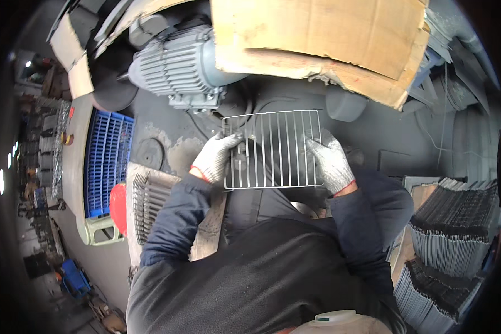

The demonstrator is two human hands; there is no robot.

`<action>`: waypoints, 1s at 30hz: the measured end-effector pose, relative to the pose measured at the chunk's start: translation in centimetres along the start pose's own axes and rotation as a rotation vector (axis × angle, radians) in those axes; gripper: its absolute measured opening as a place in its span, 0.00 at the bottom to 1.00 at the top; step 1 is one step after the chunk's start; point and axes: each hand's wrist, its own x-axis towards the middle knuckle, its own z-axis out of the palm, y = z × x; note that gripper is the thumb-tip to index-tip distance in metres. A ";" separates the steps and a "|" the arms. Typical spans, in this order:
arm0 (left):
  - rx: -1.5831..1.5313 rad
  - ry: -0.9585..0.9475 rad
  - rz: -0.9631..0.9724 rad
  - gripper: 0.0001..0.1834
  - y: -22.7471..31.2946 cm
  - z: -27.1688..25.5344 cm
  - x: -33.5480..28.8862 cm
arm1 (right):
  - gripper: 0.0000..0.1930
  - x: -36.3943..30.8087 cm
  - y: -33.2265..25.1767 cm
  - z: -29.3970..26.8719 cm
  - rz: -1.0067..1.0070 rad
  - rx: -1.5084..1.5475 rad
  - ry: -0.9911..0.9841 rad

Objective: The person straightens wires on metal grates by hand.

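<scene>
A rectangular wire rack [274, 149] of thin parallel metal bars is held up in front of my body, between both gloved hands. My left hand [214, 158], in a white knit glove, grips the rack's left edge, with the thumb lying over the bars. On the opposite edge, my right hand [331, 162] closes round the frame in the same kind of glove, thumb on the near face. The other fingers of both hands are partly hidden behind the bars.
Beyond the rack stand a grey finned electric motor [175, 64] and a large cardboard sheet [323, 39]. Stacked wire racks [453, 222] rise at my right. To the left are more racks [150, 206] on a board, a blue plastic crate [108, 161] and a red round thing [118, 209].
</scene>
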 end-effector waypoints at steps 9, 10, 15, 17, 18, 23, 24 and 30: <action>0.259 0.036 0.255 0.13 -0.2 0.0 -10.5 | 0.12 -7.2 -3.1 2.4 -0.092 0.196 -0.130; 0.256 0.021 0.259 0.13 -0.6 0.3 -10.5 | 0.12 -7.9 -3.2 2.1 -0.133 0.209 -0.125; 0.400 0.012 0.553 0.12 -2.1 3.5 -11.1 | 0.11 -10.5 -3.5 0.2 -0.309 0.088 -0.017; 0.493 0.000 0.606 0.12 -2.1 4.0 -11.4 | 0.11 -11.6 -4.2 -0.3 -0.351 -0.010 0.031; 0.585 -0.001 0.655 0.12 -2.1 4.3 -11.5 | 0.12 -11.9 -4.2 -0.6 -0.355 -0.002 0.056; 0.586 -0.046 0.716 0.16 -2.0 5.9 -12.4 | 0.13 -14.2 -5.7 -1.3 -0.470 0.036 0.086; 0.611 -0.011 0.787 0.17 -2.1 6.0 -12.7 | 0.13 -14.6 -6.0 -1.5 -0.495 0.014 0.093; 0.990 0.600 0.698 0.23 1.1 -3.6 -18.9 | 0.13 -21.3 -11.9 -6.8 -0.984 0.052 0.531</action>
